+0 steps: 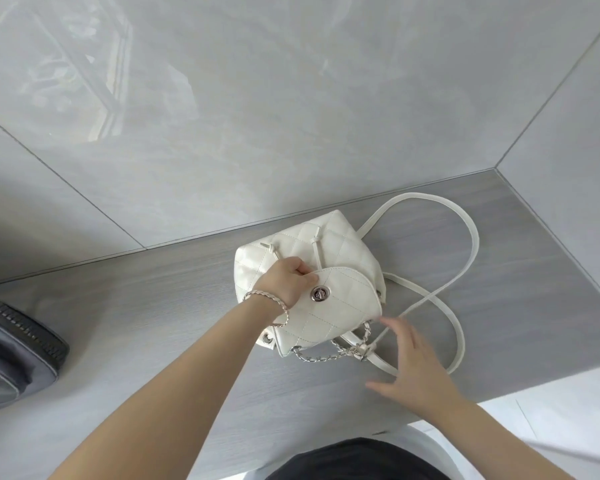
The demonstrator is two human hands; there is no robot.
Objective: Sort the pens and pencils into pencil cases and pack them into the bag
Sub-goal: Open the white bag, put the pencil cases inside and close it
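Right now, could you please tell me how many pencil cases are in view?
1: a grey zippered case at the left edge of the table, partly cut off by the frame. Others may be hidden inside the white bag or out of view.

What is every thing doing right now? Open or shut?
White quilted leather bag: lying on grey table, straps spread loose.
Bag's flap: down, edge gripped by left hand.
Right hand: open, over straps.
Grey fabric zip case: zip seems closed.

no readable text, labels or numbers anywhere
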